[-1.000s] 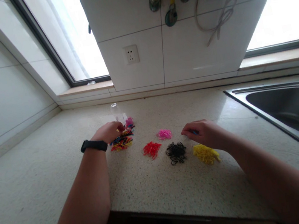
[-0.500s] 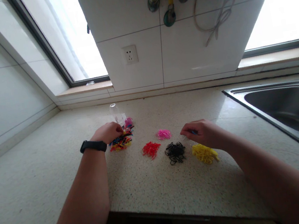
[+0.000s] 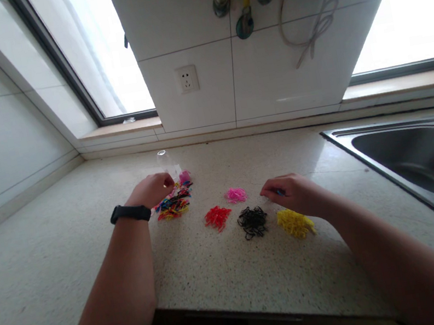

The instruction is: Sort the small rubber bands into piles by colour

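Observation:
My left hand (image 3: 153,190), with a dark band on its wrist, is pinched closed just over the far side of a mixed-colour pile of small rubber bands (image 3: 174,205). What its fingertips hold, if anything, is too small to make out. My right hand (image 3: 288,192) hovers with curled fingers behind the yellow rubber bands (image 3: 295,223); a bit of blue shows inside its curl. Between the hands lie separate heaps of pink rubber bands (image 3: 236,195), red rubber bands (image 3: 218,217) and black rubber bands (image 3: 252,222).
A clear plastic cup-like container (image 3: 165,163) stands behind the mixed pile, beside a pink bundle (image 3: 185,176). At the right, a steel sink (image 3: 408,163) is set into the speckled counter (image 3: 219,273). A tiled wall with a socket (image 3: 187,79) rises behind.
My left hand has shifted slightly back and left, from the middle of the mixed pile to its far edge. My right hand has hardly moved.

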### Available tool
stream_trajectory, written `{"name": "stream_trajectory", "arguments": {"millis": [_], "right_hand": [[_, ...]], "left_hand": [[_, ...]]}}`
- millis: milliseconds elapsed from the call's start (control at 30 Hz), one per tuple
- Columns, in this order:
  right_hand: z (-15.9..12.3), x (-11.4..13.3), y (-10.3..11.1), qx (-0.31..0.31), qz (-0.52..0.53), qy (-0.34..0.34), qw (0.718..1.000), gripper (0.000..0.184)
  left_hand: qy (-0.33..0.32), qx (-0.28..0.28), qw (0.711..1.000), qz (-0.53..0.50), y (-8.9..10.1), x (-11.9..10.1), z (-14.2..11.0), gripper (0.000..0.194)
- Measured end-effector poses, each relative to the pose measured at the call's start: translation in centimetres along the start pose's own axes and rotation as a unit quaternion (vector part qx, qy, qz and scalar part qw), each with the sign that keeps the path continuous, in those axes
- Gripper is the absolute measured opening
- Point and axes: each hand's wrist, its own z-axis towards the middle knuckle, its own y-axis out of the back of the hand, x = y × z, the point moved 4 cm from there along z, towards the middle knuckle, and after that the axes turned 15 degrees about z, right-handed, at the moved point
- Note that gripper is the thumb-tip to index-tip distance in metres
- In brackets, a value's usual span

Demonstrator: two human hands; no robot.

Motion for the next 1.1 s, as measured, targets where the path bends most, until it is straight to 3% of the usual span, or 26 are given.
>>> {"name": "stream_trajectory", "arguments": {"millis": [233, 933, 1100], "right_hand": [[0.0, 0.1, 0.1, 0.001, -0.003, 0.001, 1.0, 0.025], [0.0, 0.2, 0.1, 0.01, -0.009, -0.009, 1.0, 0.024], [0.0, 0.2, 0.0, 0.008, -0.009, 0.0, 1.0, 0.025]], "left_hand": [[0.0, -0.037, 0.999, 0.005, 0.3, 0.0, -0.1, 0.018], [0.042, -0.031, 0.998, 0.028, 1.2, 0.3, -0.2, 0.022], [0.03, -0.068, 0.997, -0.002, 1.5, -0.3, -0.2, 0.021]]}}
